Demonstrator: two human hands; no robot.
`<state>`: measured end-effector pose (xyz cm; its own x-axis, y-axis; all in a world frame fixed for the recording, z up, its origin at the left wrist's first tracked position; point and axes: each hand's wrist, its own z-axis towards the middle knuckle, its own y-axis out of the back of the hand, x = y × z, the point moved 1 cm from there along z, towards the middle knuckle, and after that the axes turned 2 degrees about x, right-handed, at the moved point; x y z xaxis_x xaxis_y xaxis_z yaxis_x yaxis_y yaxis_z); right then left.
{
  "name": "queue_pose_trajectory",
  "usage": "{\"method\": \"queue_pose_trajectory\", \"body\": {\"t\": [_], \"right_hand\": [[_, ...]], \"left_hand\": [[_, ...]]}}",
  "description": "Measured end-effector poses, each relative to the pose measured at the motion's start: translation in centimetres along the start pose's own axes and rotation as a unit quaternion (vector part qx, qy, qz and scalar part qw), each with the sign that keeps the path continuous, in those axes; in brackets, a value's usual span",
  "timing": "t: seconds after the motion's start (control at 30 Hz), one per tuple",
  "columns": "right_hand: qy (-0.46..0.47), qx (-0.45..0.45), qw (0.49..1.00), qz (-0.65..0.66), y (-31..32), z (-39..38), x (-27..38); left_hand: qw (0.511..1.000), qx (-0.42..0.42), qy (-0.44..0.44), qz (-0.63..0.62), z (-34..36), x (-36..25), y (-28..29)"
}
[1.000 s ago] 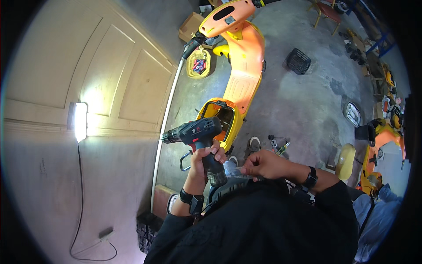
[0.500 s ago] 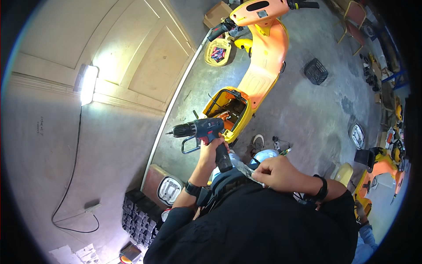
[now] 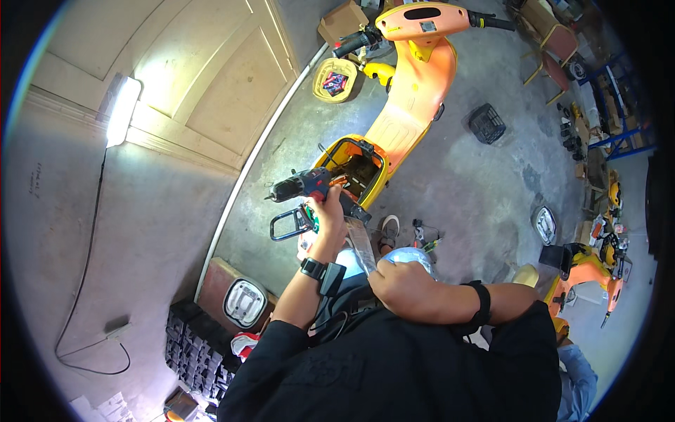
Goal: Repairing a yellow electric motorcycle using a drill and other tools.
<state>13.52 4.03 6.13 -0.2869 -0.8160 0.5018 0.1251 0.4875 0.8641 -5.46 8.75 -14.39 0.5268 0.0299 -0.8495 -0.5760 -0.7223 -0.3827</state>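
Observation:
My left hand (image 3: 326,214) is wrapped round the handle of a dark cordless drill (image 3: 299,185), whose chuck points left. The drill is in front of the open seat compartment (image 3: 363,160) of a yellow-orange scooter (image 3: 411,105). A black metal loop, like a rear rack (image 3: 287,224), shows just below the drill. My right hand (image 3: 406,286) is closed at my waist, pinching the lower end of a clear plastic bag (image 3: 361,246). The bag stretches up toward the drill's base; its contents are too unclear to name.
A yellow basket (image 3: 322,93) holding colourful packets stands beside the scooter, near a cardboard box (image 3: 342,24). A black crate (image 3: 486,124) lies on the floor to the right. Another orange scooter (image 3: 589,276) and a co-worker's blue sleeve (image 3: 578,380) are at the right. Black stacked parts (image 3: 200,344) sit lower left.
The view has shifted, so the surroundings sit further left. The drill has tilted and moved toward the scooter, away from my body. More of the plastic bag now shows above my right hand.

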Motion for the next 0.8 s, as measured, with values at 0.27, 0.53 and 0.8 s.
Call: {"method": "queue_pose_trajectory", "body": {"t": [0.27, 0.53, 0.8], "right_hand": [[0.043, -0.017, 0.994, -0.102, -2.3, 1.6, 1.3], [0.031, -0.106, 0.982, -0.153, -0.5, 1.4, 1.5], [0.066, -0.038, 0.995, -0.059, 2.6, -4.1, 1.3]], "left_hand": [[0.985, -0.102, 0.057, -0.130, 3.4, 0.1, -0.1], [0.967, -0.051, 0.144, -0.205, 5.2, -2.8, -0.1], [0.928, 0.062, 0.092, -0.357, 6.4, -12.1, -2.6]]}}
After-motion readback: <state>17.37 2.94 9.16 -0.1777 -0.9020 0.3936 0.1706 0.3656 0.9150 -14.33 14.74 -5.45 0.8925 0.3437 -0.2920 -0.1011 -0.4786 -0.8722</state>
